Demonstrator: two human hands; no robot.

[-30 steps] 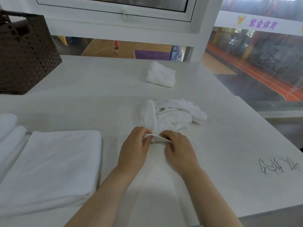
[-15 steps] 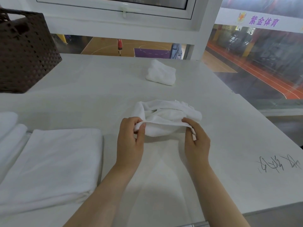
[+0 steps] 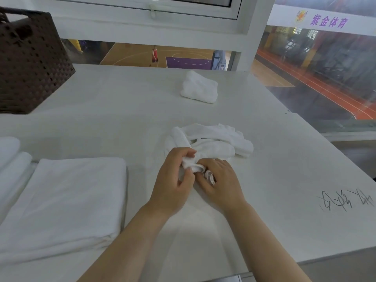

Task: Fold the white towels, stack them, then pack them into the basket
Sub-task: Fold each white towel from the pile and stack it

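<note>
A crumpled white towel lies in the middle of the white table. My left hand pinches its near edge, bunched between thumb and fingers. My right hand sits right beside it, fingers curled on the same bunched edge. A second small white towel lies loosely folded farther back. A large folded white towel rests at the near left, with rolled white towels beside it. The dark brown woven basket stands at the far left.
Black handwriting marks the table at the right. The table's right edge borders a glass wall over a sports hall. A white window frame runs along the far side.
Half a second ago my hands held the towel's edge stretched apart above the table. Now they have come together near the table, bunching that edge between them.
</note>
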